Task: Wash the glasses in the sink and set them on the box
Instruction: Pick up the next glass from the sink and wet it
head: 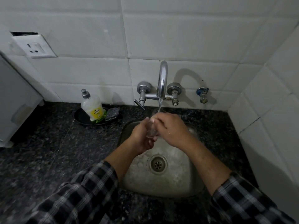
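Both hands close around a clear glass (152,130) over the steel sink (176,180): the left hand (142,135) wraps its lower body from the left, while the right hand (171,128) covers the rim and upper side, fingers curled across the top. The glass, held between the palms above the back half of the basin, sits directly beneath a thin stream of water (159,105) running from the curved chrome faucet (162,80) mounted on the white-tiled wall (194,38). Below the hands, the round drain (157,164) lies in the middle of the stained basin (its surface looks wet and spotted). Checked sleeves (90,188) are pushed back to the forearms. On the dark speckled countertop (48,151) left of the sink, a bottle of dish soap (92,109) stands on a small black tray (80,118), with a dark scrubber (113,113) just beside it. A wall socket (34,46) sits higher on the tiles at left.
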